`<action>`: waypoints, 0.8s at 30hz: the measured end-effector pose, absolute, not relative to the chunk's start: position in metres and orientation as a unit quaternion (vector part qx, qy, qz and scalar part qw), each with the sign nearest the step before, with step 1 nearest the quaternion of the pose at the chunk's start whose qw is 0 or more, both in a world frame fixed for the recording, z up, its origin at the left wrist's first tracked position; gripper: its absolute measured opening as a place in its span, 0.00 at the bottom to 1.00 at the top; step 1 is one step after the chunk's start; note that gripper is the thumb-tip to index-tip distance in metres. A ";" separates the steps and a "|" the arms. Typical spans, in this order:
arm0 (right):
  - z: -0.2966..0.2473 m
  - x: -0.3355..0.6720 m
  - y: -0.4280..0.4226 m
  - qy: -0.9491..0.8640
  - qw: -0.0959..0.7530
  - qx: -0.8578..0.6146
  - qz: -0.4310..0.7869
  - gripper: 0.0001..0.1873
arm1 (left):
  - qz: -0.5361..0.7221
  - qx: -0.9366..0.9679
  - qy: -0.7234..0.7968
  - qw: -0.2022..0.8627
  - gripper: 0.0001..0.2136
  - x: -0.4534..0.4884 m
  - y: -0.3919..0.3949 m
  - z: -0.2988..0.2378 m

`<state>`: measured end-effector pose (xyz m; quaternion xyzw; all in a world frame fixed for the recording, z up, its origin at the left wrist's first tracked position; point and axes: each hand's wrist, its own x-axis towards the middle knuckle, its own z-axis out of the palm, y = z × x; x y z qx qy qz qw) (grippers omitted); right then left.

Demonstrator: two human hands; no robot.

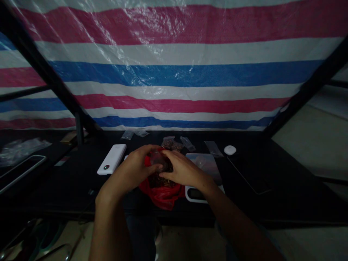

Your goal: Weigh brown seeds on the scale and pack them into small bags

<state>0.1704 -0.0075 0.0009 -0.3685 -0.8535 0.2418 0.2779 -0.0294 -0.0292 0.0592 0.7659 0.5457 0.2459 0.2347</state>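
Note:
Between my hands is a small clear plastic bag (pixel 157 158), its contents too dark to make out. My left hand (pixel 140 163) grips it from the left, thumb pointing inward. From the right, my right hand (pixel 183 167) closes on the same bag with thumb and fingers. Just beneath them a red plastic bag (pixel 164 197) stands with its mouth spread, brown loose bits (pixel 162 181) inside. Close to my right wrist sits a white kitchen scale (pixel 214 166) with something small and clear on its plate. Behind my hands lie small filled bags (pixel 172 144) of brown bits.
Flat clear bags (pixel 213 148) lie along the back of the black table (pixel 258 210). A white power bank (pixel 112 159) is at left, a round white case (pixel 230 149) and a dark tablet (pixel 250 174) at right. Striped sheeting (pixel 179 74) hangs behind, between dark metal posts.

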 end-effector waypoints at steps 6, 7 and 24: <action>-0.001 0.171 -0.007 -0.850 0.280 -0.374 0.242 0.32 | 0.254 0.765 0.541 0.240 0.23 -0.025 -0.032 0.065; -0.001 0.171 -0.006 -0.850 0.282 -0.374 0.240 0.32 | 0.255 0.766 0.540 0.239 0.22 -0.024 -0.033 0.066; -0.008 0.170 -0.001 -0.820 0.363 -0.384 0.219 0.35 | 0.561 0.616 0.545 0.099 0.20 -0.050 -0.046 0.080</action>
